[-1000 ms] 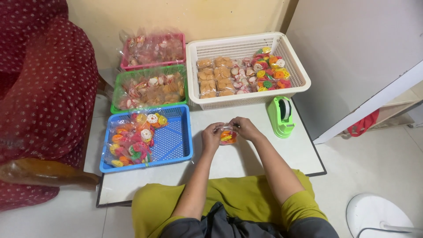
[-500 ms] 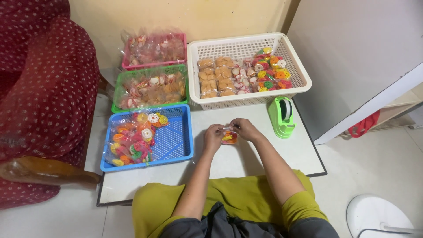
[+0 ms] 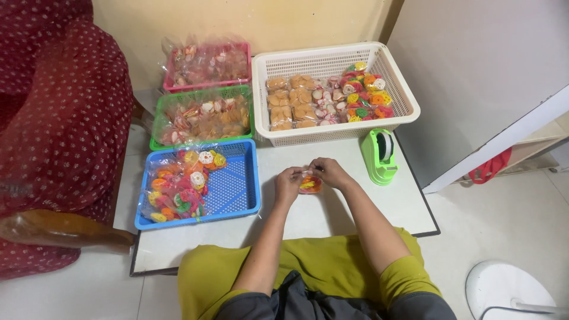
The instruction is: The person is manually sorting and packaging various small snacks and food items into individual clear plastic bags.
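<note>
The left hand (image 3: 288, 182) and the right hand (image 3: 331, 172) are both pinching one small clear packet (image 3: 310, 184) between them. The packet has red, yellow and orange snacks inside. It is held just above the white tabletop (image 3: 332, 210), and it looks like the fingers are at its top edge, but that part is too small to tell for sure.

Everything else sits around the packet. Just to its right stands a green tape holder (image 3: 379, 156). To its left, close by, is a blue basket (image 3: 231, 189) with a bag of bright round snacks (image 3: 178, 189) in it. Behind the packet is a big white basket (image 3: 332, 59) with rows of small filled packets, some tan, some pink and white, some many colours. Behind the blue basket is a green basket (image 3: 201, 118), and behind that a pink basket (image 3: 207, 65), both full of snack bags.
</note>
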